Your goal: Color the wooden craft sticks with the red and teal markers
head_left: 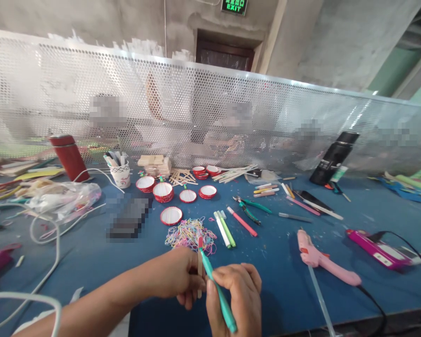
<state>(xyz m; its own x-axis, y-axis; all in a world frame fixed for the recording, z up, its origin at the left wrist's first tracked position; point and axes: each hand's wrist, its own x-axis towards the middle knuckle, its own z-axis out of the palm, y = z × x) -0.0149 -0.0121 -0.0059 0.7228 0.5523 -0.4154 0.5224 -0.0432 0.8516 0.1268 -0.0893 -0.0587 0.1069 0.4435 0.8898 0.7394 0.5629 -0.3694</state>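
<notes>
My left hand pinches a thin wooden stick upright; the stick's top end is coloured red. In my right hand is a teal marker, its tip touching or very near the stick just below the red part. Just beyond my hands lies a pile of coloured rubber bands. Behind the pile sit red-rimmed round lids with white insides, some of them stacked. White and green markers and a red marker rest right of the pile.
Green-handled pliers, a pink glue gun and a magenta power strip lie to the right. A dark phone, white cables, a cup of pens and a red bottle are left. A perforated metal screen stands behind.
</notes>
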